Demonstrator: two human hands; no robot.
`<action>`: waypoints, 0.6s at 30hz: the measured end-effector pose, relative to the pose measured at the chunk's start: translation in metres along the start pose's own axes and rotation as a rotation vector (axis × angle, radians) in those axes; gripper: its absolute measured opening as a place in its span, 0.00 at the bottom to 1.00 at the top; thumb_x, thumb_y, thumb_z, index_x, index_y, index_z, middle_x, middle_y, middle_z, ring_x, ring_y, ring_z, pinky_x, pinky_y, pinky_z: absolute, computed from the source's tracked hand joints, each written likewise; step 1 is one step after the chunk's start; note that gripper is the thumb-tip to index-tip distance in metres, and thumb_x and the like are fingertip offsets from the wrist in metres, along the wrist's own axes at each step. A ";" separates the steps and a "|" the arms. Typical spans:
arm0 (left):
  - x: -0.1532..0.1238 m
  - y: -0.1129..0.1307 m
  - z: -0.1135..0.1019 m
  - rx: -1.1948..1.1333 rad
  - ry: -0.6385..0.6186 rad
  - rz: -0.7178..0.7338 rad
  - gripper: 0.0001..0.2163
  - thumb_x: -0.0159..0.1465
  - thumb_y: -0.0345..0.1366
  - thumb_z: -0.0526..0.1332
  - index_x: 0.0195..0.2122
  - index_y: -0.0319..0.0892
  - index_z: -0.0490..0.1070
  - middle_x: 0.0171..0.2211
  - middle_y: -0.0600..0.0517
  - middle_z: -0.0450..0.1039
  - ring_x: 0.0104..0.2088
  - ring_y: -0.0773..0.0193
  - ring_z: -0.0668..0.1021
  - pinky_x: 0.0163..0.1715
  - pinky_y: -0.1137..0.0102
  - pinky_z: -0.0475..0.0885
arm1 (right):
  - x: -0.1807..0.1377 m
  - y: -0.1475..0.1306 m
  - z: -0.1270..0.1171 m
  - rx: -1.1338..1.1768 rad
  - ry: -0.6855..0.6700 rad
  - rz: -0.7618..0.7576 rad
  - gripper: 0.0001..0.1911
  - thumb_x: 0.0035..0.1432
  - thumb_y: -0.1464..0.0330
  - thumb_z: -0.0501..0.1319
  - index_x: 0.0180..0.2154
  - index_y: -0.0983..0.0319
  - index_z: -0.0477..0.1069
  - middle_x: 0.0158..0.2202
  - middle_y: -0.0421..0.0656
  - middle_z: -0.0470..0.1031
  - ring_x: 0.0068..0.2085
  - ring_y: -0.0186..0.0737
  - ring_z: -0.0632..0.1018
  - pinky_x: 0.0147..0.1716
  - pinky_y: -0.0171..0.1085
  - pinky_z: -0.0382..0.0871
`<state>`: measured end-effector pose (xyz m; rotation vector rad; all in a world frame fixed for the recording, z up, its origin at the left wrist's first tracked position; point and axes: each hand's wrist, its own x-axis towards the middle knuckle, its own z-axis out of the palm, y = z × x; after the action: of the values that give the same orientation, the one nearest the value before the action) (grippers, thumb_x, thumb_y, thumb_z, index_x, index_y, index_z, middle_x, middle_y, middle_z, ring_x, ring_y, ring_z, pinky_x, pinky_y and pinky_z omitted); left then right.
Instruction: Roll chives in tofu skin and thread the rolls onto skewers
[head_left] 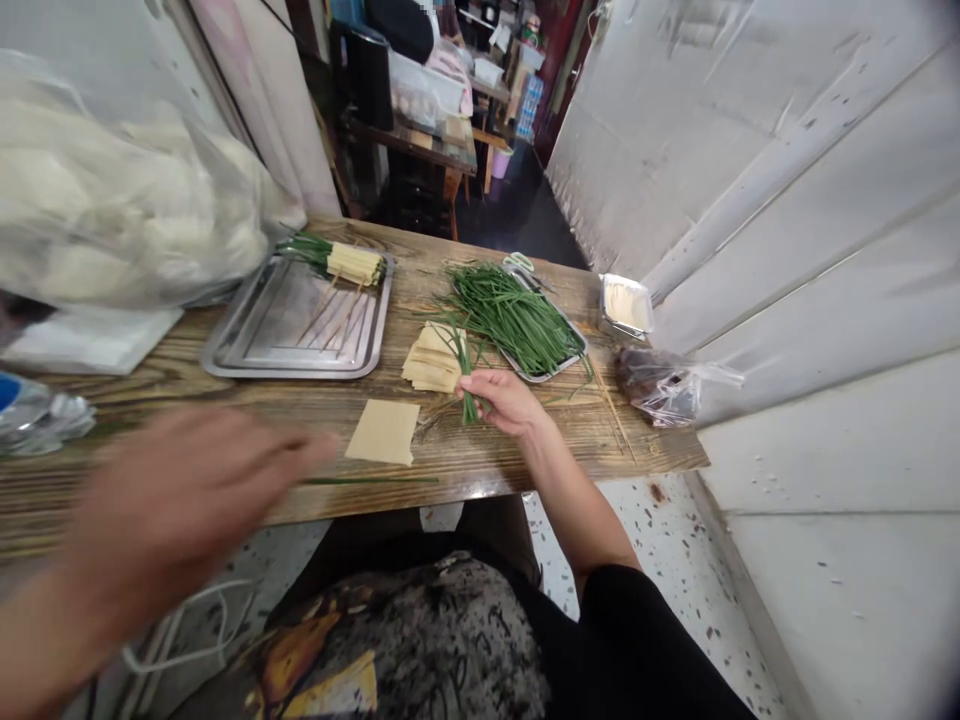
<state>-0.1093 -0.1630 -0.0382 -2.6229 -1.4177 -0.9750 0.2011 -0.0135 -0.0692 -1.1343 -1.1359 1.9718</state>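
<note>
My right hand (504, 398) is closed round a small bunch of green chives (466, 408), held upright above the table in front of a stack of tofu skin squares (433, 360). One single tofu skin square (384, 432) lies flat nearer to me. My left hand (202, 490) is over the table at the left, smeared by motion, so its fingers cannot be read. A lone chive stalk (367, 480) lies along the front edge close to it. More chives (517, 318) are heaped on a small metal tray (538, 376) behind my right hand.
A larger metal tray (292, 368) holds skewered tofu skin rolls (355, 263) with chives inside. Bamboo skewers (613, 415), a plastic-wrapped bundle (660, 388), a foil box (627, 305) and scissors (519, 262) lie rightward. A big plastic bag (127, 200) bulges at left.
</note>
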 end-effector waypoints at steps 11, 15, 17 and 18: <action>-0.007 0.032 0.166 -0.076 -0.033 -0.071 0.13 0.76 0.42 0.59 0.42 0.48 0.84 0.35 0.49 0.82 0.37 0.58 0.78 0.38 0.63 0.67 | -0.023 0.043 0.019 -0.758 -0.029 -0.132 0.24 0.61 0.63 0.72 0.20 0.62 0.65 0.18 0.30 0.60 0.24 0.28 0.61 0.27 0.32 0.51; -0.013 0.026 0.166 -0.152 -0.040 -0.038 0.13 0.76 0.43 0.59 0.52 0.45 0.80 0.38 0.49 0.86 0.38 0.58 0.81 0.40 0.62 0.70 | -0.026 0.045 0.022 -1.020 -0.006 -0.192 0.14 0.64 0.73 0.68 0.25 0.64 0.75 0.23 0.33 0.68 0.28 0.30 0.65 0.32 0.32 0.53; -0.020 0.021 0.159 -0.163 0.001 -0.017 0.12 0.76 0.42 0.58 0.54 0.47 0.79 0.42 0.50 0.86 0.41 0.58 0.82 0.44 0.62 0.71 | -0.027 0.045 0.023 -1.123 -0.004 -0.213 0.12 0.65 0.74 0.68 0.27 0.63 0.78 0.27 0.37 0.74 0.31 0.32 0.69 0.34 0.33 0.55; -0.025 0.017 0.154 -0.147 0.025 -0.005 0.12 0.77 0.42 0.58 0.53 0.48 0.79 0.42 0.50 0.86 0.41 0.58 0.82 0.45 0.62 0.71 | -0.027 0.045 0.024 -1.163 -0.012 -0.226 0.11 0.65 0.74 0.68 0.28 0.63 0.79 0.28 0.38 0.76 0.32 0.34 0.71 0.35 0.33 0.56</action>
<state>-0.0263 -0.1481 -0.1708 -2.6981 -1.3995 -1.1515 0.1892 -0.0650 -0.0917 -1.3872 -2.4039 1.0471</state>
